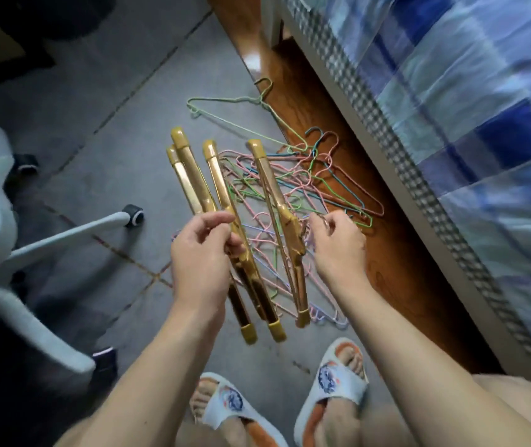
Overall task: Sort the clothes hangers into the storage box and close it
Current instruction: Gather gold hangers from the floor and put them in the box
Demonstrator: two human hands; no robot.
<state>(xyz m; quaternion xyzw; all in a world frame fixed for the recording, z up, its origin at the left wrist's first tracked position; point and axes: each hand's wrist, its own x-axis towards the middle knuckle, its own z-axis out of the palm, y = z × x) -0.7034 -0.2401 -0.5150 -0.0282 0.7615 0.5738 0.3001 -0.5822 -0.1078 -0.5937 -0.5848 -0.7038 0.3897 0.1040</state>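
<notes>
Hangers of gold plastic (212, 188) are gathered in the left hand (203, 250), fingers clasped around 3, while the right hand (338, 243) pinches a 4th (277, 201) to join them above the wire hangers (293, 188) on the floor (122, 130). No storage box is visible.

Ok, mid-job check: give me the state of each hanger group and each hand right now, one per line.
Gold plastic hangers, left bunch: lifted, gripped together by the left hand.
Single gold plastic hanger: off the floor, beside the right hand, whose curled fingers seem to hold its hook.
Thin coloured wire hangers: tangled heap on the floor.
Pale green wire hanger: lying flat, apart at the heap's far edge.
Storage box: not in view.
</notes>
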